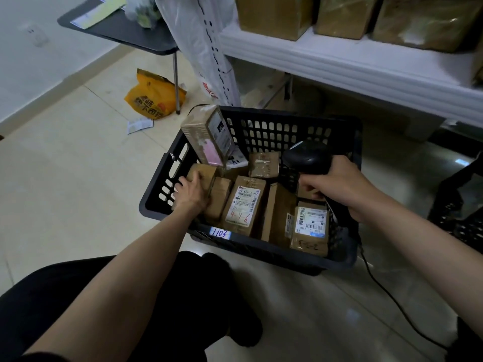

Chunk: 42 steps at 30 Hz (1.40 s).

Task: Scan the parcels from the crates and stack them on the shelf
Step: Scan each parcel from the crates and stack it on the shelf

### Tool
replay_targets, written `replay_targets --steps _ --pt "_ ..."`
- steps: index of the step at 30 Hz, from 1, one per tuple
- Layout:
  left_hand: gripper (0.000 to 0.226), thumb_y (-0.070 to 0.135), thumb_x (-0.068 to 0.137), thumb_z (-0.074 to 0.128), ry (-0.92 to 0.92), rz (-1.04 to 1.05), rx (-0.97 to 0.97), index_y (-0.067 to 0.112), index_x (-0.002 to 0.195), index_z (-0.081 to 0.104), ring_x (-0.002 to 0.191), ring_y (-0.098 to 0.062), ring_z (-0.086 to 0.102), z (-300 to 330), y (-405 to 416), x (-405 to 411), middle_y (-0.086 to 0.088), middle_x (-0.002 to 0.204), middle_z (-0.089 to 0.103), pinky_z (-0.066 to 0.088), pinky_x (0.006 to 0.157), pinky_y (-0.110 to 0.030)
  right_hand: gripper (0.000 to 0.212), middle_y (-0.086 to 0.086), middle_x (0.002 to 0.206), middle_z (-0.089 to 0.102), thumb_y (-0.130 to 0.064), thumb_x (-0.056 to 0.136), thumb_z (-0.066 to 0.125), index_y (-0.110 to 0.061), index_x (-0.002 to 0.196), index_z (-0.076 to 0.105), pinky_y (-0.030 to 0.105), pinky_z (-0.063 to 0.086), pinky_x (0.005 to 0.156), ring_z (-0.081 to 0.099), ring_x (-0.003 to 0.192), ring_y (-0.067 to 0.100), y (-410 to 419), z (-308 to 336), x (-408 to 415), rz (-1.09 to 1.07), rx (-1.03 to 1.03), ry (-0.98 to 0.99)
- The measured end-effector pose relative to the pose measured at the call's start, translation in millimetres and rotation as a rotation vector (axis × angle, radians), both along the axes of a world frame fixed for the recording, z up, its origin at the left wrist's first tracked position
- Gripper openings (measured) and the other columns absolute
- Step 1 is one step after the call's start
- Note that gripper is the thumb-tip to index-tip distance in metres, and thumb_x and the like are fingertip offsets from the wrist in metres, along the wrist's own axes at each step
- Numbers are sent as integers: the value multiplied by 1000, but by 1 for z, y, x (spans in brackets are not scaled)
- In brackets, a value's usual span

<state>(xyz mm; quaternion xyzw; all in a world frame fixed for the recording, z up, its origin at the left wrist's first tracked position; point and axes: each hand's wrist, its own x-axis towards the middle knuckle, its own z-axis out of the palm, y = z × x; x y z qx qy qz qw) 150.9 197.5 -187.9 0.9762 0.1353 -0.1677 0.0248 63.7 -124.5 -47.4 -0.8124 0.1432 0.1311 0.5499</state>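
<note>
A dark slotted crate (261, 131) sits on the tiled floor just below a white shelf (339, 58) that carries large brown boxes (274, 14); inside lie small brown cardboard parcels, one labelled parcel (244, 207) marked 4-1-6 in red, a taller tilted parcel (206, 134) leaning in the far left corner; the left hand (190, 192) curls over a small parcel (202, 173) by the crate's left wall, apparently gripping it; the right hand (337, 184) holds a black corded scanner (307, 156) above the parcels.

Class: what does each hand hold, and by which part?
Right hand grips the scanner by its handle. Left hand grips a small parcel by its top.
</note>
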Motion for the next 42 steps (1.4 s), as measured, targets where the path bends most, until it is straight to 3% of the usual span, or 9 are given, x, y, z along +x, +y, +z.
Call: replay_targets --steps 8,12,15,19,24,26,30,36,42 --pt "95 45 87 75 -109 -283 177 8 154 19 132 -45 37 76 -16 -27 -25 143 35 37 108 -54 9 11 87 75 -9 85 74 -11 94 74 34 60 73 73 84 24 -14 27 -20 15 -16 -75" --pt "96 52 89 70 -251 -335 107 5 155 19 134 -41 35 135 -35 -51 -19 147 35 37 106 -56 17 12 92 75 -9 85 74 -11 102 73 44 62 83 73 88 27 -22 47 -40 5 -3 -118" --pt "103 42 83 79 -360 -386 -26 5 158 19 134 -38 34 174 -51 -68 -18 149 34 40 108 -54 13 13 89 76 -9 84 75 -9 97 75 45 62 85 74 87 28 -29 60 -56 -8 -3 -142" --pt "99 32 76 88 -445 -329 -354 9 153 32 131 -30 37 206 -80 -87 -14 143 38 38 112 -43 7 11 83 75 -9 86 74 -12 93 73 35 59 73 71 77 21 -41 71 -78 -16 22 -164" --pt "73 30 67 88 -129 -30 -1161 11 133 61 108 -24 72 216 -125 -95 -10 120 73 60 91 -43 9 9 82 77 -11 83 77 -13 91 76 48 62 81 74 82 27 -70 73 -97 -119 45 -196" --pt "75 33 65 87 -42 -19 -1296 9 132 63 110 -26 73 210 -142 -95 -9 117 76 59 92 -45 10 9 84 77 -10 83 77 -12 92 77 49 61 82 74 84 27 -83 73 -105 -166 67 -214" --pt "56 23 83 78 84 -81 -1406 10 134 60 112 -27 71 196 -173 -97 -12 122 73 57 95 -47 8 9 81 77 -10 84 77 -14 91 76 38 61 75 73 77 21 -101 76 -122 -213 96 -241" --pt "50 20 85 76 72 -123 -1398 10 132 61 110 -25 72 191 -191 -95 -9 120 74 57 96 -47 6 11 75 70 -11 89 74 -5 89 75 26 52 59 64 63 17 -111 87 -153 -170 181 -170" --pt "48 11 86 77 -16 -96 -1388 8 131 60 106 -25 74 190 -203 -96 -8 116 76 57 97 -48 9 8 72 66 -12 92 72 -9 84 70 30 43 60 55 58 14 -98 84 -175 -98 338 -18"
